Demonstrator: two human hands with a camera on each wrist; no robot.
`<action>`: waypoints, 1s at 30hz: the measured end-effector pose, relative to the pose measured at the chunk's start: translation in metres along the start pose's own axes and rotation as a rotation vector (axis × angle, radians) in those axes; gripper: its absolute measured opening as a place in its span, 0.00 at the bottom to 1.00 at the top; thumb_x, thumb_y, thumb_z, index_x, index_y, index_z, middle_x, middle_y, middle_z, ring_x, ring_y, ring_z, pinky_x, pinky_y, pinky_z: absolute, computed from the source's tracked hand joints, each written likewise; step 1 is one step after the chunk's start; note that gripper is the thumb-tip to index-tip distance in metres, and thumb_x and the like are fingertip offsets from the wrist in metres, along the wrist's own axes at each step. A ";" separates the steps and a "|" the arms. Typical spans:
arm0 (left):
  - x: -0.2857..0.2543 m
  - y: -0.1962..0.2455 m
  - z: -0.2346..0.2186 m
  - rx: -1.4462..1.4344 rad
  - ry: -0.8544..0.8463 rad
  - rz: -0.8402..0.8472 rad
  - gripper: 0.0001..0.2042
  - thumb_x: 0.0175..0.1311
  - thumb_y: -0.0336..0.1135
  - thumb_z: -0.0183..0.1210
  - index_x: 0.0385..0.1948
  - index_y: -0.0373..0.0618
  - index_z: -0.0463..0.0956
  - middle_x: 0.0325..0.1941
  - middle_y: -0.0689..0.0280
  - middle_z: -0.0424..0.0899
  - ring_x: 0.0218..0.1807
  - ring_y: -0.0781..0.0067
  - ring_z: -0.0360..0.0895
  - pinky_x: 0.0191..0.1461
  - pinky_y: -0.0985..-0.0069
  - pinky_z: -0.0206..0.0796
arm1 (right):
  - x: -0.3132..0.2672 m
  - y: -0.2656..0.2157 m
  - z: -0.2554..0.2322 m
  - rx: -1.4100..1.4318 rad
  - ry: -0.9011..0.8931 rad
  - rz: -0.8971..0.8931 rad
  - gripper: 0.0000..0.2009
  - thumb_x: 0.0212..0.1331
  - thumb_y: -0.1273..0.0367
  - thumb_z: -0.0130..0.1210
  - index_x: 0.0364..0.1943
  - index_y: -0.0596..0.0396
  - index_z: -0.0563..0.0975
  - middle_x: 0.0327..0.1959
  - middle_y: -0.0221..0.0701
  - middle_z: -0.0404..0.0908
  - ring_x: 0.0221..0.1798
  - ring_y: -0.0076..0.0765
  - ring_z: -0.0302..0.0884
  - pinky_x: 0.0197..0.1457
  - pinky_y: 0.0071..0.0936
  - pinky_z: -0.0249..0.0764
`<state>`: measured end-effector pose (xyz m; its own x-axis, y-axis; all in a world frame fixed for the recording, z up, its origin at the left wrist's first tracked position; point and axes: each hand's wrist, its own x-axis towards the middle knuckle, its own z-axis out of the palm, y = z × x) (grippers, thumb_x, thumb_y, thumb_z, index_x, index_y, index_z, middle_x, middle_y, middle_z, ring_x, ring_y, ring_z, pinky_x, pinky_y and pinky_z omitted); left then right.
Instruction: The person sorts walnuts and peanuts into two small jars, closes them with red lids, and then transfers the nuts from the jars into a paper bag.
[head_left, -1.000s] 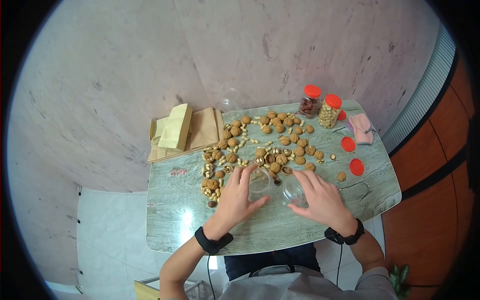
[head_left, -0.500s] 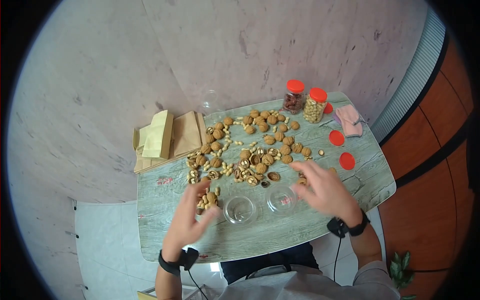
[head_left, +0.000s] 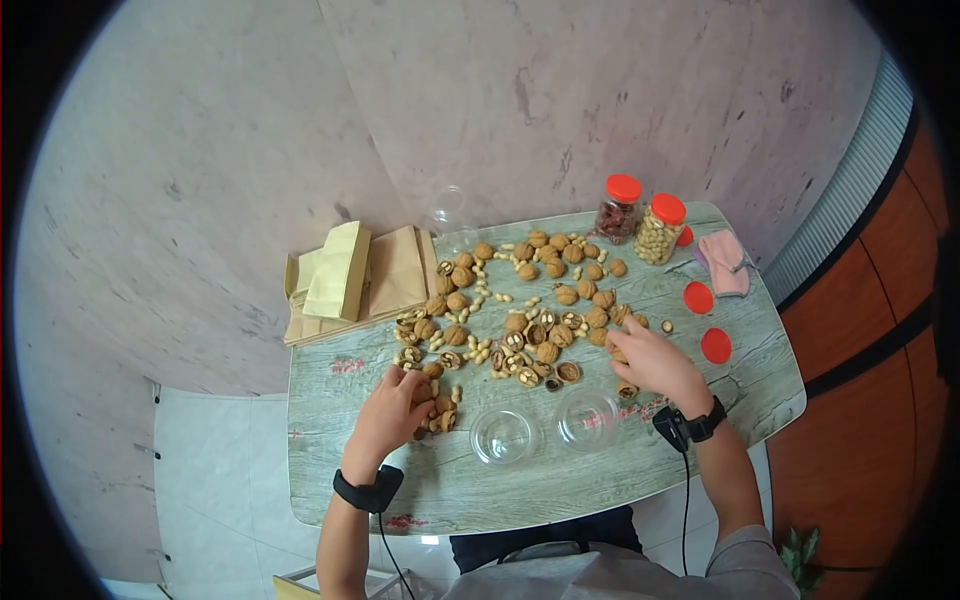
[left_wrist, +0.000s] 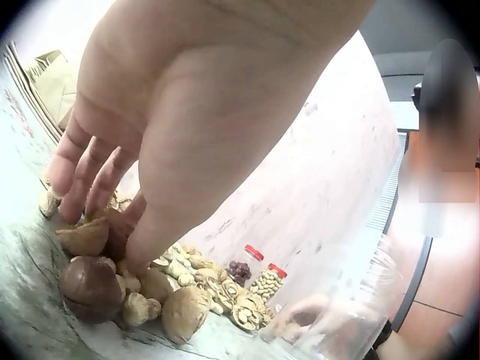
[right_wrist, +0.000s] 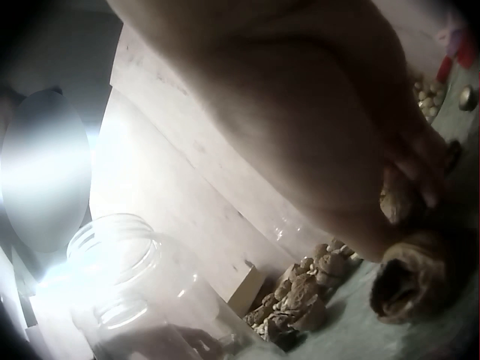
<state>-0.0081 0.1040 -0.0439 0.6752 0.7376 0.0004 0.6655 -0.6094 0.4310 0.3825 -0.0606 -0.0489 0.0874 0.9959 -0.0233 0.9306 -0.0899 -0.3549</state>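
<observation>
In the head view my left hand (head_left: 388, 415) reaches into a small pile of nuts at the table's left front. Its thumb and fingers close round a brown walnut (left_wrist: 118, 231), partly hidden by the thumb in the left wrist view. A smooth dark brown nut (left_wrist: 91, 289) and a walnut shell half (left_wrist: 186, 313) lie beside the thumb. My right hand (head_left: 655, 362) is at the right edge of the spread, its fingertips round a walnut (right_wrist: 397, 199). Just below them is a hollow walnut shell (right_wrist: 409, 281). Two lidless clear jars (head_left: 503, 437) stand between the hands.
Walnuts (head_left: 547, 352) and peanuts (head_left: 480, 350) cover the middle of the table. Two filled jars with red lids (head_left: 657, 230) stand at the back right, near loose red lids (head_left: 716, 346) and a pink cloth (head_left: 724, 262). Paper bags (head_left: 390, 270) lie at the back left.
Both hands have left the two clear jars, which now stand side by side near the front. My left hand has moved left onto the nut pile, my right hand right to a walnut.
</observation>
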 end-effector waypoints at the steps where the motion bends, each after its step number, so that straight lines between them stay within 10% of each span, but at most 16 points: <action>1: 0.003 0.000 -0.001 0.000 -0.002 0.002 0.18 0.64 0.35 0.69 0.55 0.45 0.79 0.51 0.54 0.79 0.52 0.45 0.81 0.57 0.58 0.76 | 0.003 -0.001 -0.001 0.018 0.073 -0.035 0.09 0.65 0.68 0.61 0.43 0.58 0.78 0.44 0.44 0.78 0.44 0.57 0.84 0.47 0.50 0.80; 13: 0.000 0.022 -0.014 -0.063 0.109 0.069 0.14 0.77 0.36 0.59 0.54 0.36 0.72 0.44 0.48 0.79 0.45 0.40 0.82 0.48 0.55 0.75 | 0.016 -0.056 -0.063 0.205 0.049 -0.210 0.14 0.71 0.62 0.56 0.32 0.58 0.77 0.24 0.42 0.81 0.29 0.54 0.82 0.35 0.49 0.74; 16: -0.015 0.058 -0.036 -0.559 -0.075 0.046 0.10 0.79 0.34 0.52 0.54 0.39 0.71 0.34 0.52 0.82 0.38 0.49 0.83 0.44 0.63 0.74 | 0.005 -0.079 -0.087 0.265 -0.108 -0.278 0.16 0.71 0.58 0.58 0.32 0.57 0.76 0.23 0.41 0.81 0.27 0.53 0.81 0.33 0.47 0.72; 21: -0.038 0.107 -0.044 -0.325 -0.055 0.406 0.09 0.68 0.30 0.62 0.46 0.40 0.74 0.32 0.61 0.79 0.28 0.59 0.79 0.37 0.65 0.75 | -0.017 -0.097 -0.091 0.120 -0.268 -0.338 0.19 0.70 0.51 0.61 0.36 0.52 0.75 0.23 0.36 0.83 0.26 0.51 0.82 0.31 0.45 0.74; 30: -0.032 0.120 -0.020 0.136 0.133 0.540 0.17 0.63 0.48 0.72 0.37 0.49 0.75 0.32 0.68 0.73 0.30 0.69 0.81 0.28 0.70 0.73 | -0.032 -0.104 -0.075 -0.149 -0.203 -0.378 0.15 0.65 0.56 0.64 0.37 0.53 0.78 0.26 0.36 0.85 0.33 0.49 0.87 0.34 0.45 0.78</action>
<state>0.0439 0.0130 0.0259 0.8908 0.3362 0.3057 0.2782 -0.9354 0.2182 0.3098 -0.0843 0.0591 -0.3258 0.9395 -0.1058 0.9261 0.2946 -0.2359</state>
